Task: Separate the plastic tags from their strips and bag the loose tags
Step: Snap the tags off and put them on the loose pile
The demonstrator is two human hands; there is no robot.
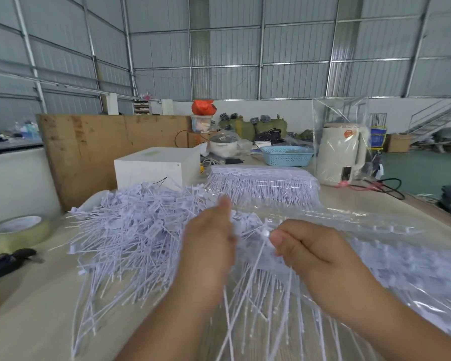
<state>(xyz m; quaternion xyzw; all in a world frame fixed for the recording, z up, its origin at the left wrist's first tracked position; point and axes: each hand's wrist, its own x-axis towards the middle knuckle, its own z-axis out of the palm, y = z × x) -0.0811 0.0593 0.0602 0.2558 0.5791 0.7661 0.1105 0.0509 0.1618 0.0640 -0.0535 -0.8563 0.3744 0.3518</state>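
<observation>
Pinching a strip of tags (264, 237) in our right hand (313, 252), left hand (208, 241) blurred, its grip unreadable, we risk flicking tags off the surface (37, 308) instead of onto the loose pile (130, 227) at left.

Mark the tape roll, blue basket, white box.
Clear tape roll (18, 231), head view: its outer band.
Blue plastic basket (287, 156), head view: front wall.
White rectangular box (149, 173), head view: front face.

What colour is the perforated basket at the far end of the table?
Light blue. The basket shows in the head view, beside the white kettle.
</observation>
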